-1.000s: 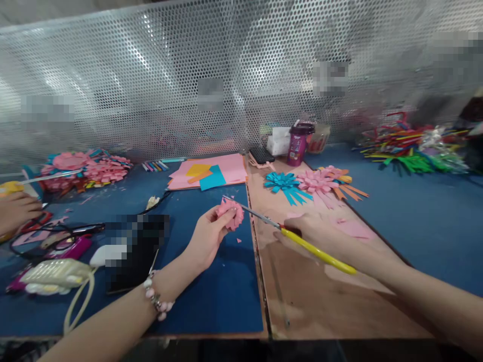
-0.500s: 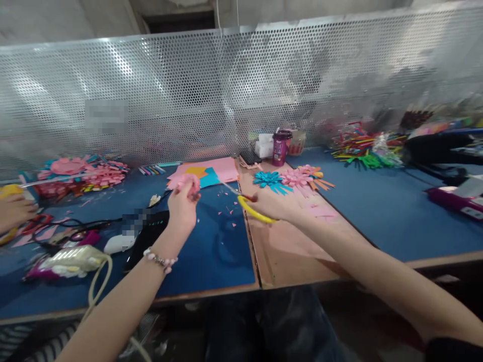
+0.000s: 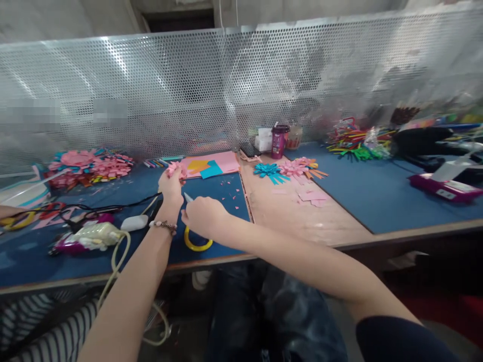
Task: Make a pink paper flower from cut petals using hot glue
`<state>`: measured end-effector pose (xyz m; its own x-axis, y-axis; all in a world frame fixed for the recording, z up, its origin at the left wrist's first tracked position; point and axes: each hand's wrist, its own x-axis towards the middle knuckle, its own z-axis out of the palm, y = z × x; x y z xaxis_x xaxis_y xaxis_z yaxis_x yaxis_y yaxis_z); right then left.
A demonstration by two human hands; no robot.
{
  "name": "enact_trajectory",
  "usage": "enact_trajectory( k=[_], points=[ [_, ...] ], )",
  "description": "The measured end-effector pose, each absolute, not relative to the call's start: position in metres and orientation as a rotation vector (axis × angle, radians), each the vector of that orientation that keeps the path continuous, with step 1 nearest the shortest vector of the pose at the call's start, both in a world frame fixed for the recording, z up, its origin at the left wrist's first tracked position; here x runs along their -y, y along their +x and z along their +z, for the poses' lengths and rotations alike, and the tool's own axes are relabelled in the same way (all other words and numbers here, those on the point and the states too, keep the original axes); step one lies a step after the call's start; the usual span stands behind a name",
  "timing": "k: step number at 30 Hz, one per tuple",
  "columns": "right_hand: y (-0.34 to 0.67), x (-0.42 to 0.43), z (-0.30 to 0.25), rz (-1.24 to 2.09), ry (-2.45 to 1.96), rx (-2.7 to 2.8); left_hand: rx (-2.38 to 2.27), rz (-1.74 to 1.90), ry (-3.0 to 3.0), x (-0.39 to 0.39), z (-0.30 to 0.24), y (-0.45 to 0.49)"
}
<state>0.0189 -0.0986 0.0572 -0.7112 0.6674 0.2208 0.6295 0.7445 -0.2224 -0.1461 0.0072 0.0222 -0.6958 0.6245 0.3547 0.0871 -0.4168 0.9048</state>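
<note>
My left hand [image 3: 171, 188] is closed on a pink paper flower [image 3: 175, 170], held above the blue tabletop. Just to its right and nearer to me, my right hand [image 3: 206, 216] grips a pair of scissors with yellow handles [image 3: 198, 246]. One handle loop hangs below the fist, and part of the blade shows beyond it. Behind the hands lie pink paper sheets [image 3: 226, 162], with an orange piece [image 3: 197, 166] and a blue piece [image 3: 211, 170] on top. Small pink scraps [image 3: 236, 199] are scattered to the right.
Finished-looking blue [image 3: 268, 172] and pink paper flowers [image 3: 296, 168] lie on the brown board. A purple cup [image 3: 279, 142] stands behind them. At left are a flower pile [image 3: 90, 168], a glue gun [image 3: 86, 236] and cables. A perforated metal screen [image 3: 181, 95] closes off the back.
My right hand has moved left and toward me with the scissors, close to my left hand. My left hand has shifted slightly left, still holding the flower. The camera view has shifted a little.
</note>
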Motion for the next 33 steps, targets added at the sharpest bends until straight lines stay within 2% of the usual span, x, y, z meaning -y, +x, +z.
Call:
enact_trajectory(
  k=[4,10,18,23,33],
  points=[
    [0.044,0.062,0.031,-0.024,-0.885,2.597,-1.487,2.135,1.079,-0.011,0.018,-0.145],
    [0.117,0.006,-0.015,-0.017,-0.964,2.819,-1.509,2.065,1.145,-0.011,0.016,-0.143],
    [0.213,-0.006,-0.004,-0.167,-1.148,2.729,-1.559,1.980,1.248,-0.012,0.012,-0.140],
    [0.194,-0.001,0.007,-0.367,-1.197,2.611,-1.576,1.960,1.286,-0.011,0.012,-0.140],
    [0.132,-0.039,0.002,-0.430,-1.172,2.825,-1.621,1.916,1.301,-0.010,0.011,-0.142]
  ],
)
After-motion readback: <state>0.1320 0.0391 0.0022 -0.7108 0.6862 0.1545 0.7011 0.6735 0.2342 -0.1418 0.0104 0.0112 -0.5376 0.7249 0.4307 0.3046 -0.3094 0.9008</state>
